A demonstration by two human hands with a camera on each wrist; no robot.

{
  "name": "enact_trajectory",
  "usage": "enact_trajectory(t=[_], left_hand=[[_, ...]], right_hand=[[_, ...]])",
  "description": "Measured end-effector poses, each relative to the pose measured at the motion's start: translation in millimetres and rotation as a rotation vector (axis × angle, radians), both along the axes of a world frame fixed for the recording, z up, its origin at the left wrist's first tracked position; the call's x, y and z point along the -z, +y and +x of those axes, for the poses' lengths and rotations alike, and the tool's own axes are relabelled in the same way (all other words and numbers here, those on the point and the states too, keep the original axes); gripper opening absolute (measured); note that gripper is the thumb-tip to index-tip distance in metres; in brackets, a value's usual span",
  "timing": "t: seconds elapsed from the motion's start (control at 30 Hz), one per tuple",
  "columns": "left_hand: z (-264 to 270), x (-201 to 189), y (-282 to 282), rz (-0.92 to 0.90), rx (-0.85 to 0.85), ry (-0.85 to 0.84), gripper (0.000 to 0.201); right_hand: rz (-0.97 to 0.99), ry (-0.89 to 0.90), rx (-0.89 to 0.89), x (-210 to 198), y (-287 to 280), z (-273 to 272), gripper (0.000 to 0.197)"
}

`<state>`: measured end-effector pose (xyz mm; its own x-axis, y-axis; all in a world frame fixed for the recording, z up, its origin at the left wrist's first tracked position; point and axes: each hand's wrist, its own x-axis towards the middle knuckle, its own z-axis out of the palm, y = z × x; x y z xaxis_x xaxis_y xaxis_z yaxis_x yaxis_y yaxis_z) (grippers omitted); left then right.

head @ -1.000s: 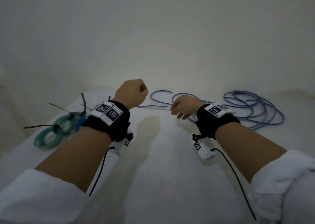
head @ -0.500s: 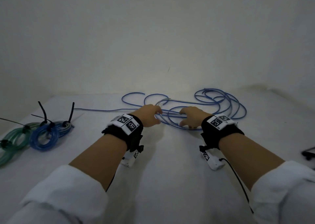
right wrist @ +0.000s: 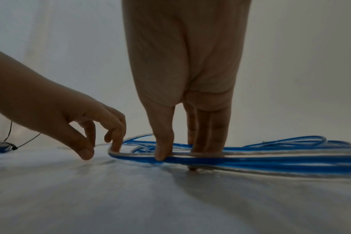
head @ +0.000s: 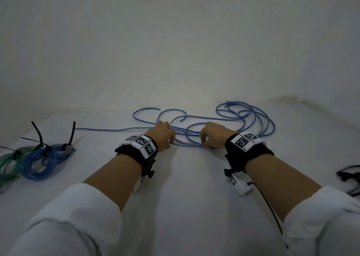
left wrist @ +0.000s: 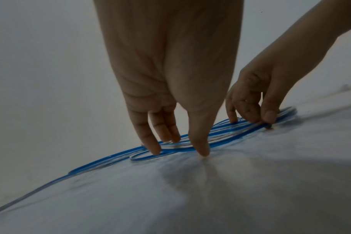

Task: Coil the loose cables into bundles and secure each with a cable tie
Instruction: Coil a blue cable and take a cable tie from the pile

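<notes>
The loose blue cable [head: 229,119] is spread on the table [head: 185,187], running left to right. It is pinched by the right hand [head: 212,134]; the left hand [head: 161,134] only touches it with relaxed fingers.

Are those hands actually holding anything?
Right hand pinches the loose blue cable at its near loops; left hand only touches them.

Head: above and behind, facing forward and down over the table [head: 185,197].
Wrists: low, close, facing the fingers.
Shared: blue cable [head: 253,115] [left wrist: 110,158] [right wrist: 270,161].
</notes>
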<state>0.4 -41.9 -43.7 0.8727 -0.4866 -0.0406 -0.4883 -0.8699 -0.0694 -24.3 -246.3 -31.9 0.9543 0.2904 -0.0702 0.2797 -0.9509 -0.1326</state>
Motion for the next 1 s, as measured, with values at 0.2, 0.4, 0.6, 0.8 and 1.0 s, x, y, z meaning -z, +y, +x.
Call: enact_trajectory(t=[0.2, 0.4, 0.6, 0.8, 1.0], left_hand=[[5, -12, 22, -0.013, -0.153, -0.074, 0.021], [8, -26, 29, -0.278, -0.109, -0.068, 0.020], [0, -38, 28, -0.603, -0.149, -0.067, 0.022], [-6, -43, 33, -0.891, -0.243, 0.157, 0.020], [-21, -52, 27, -1.194, -0.221, 0.309, 0.016]], right_hand=[[0.064, -0.142, 0.101, 3, -24, 7, 0.015], [0.203, -0.213, 0.025, 2, -18, 4, 0.014], [0.535, -0.351, 0.077, -14, -5, 3, 0.012], [0.590, -0.503, 0.150, -21, -6, 3, 0.018], [0.650, -0.543, 0.213, -19, -2, -1, 0.015]])
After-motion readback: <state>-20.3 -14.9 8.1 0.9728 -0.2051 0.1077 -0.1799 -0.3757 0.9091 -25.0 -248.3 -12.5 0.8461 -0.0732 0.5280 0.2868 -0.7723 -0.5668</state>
